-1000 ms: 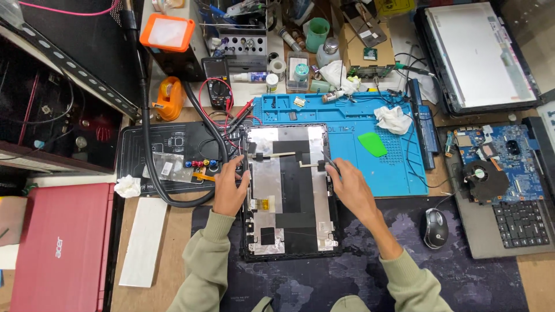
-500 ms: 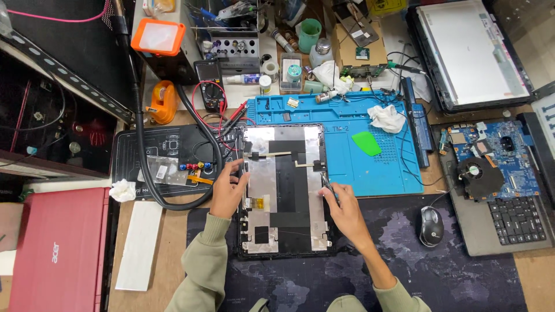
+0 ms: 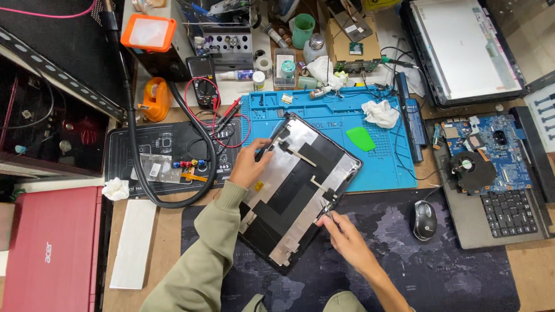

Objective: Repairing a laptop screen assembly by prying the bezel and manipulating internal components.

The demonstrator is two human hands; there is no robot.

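A laptop lid back panel (image 3: 300,185), silver with black strips, lies tilted across the blue work mat (image 3: 381,156) and the dark desk mat (image 3: 451,271). My left hand (image 3: 250,164) grips its upper left edge. My right hand (image 3: 341,231) is at the panel's lower right edge and pinches thin tweezers (image 3: 325,212) with the tips against the panel. Both sleeves are olive green.
A black mouse (image 3: 424,219) lies right of the panel. An opened laptop base with blue board and fan (image 3: 480,167) sits far right, a screen panel (image 3: 462,49) above it. A green pick (image 3: 362,138), white tissue (image 3: 378,112), multimeter (image 3: 202,81), black hose (image 3: 173,199) and red laptop (image 3: 49,248) surround.
The panel has been turned from upright to tilted clockwise. My left hand moved up along its left edge; my right hand dropped to the lower right edge.
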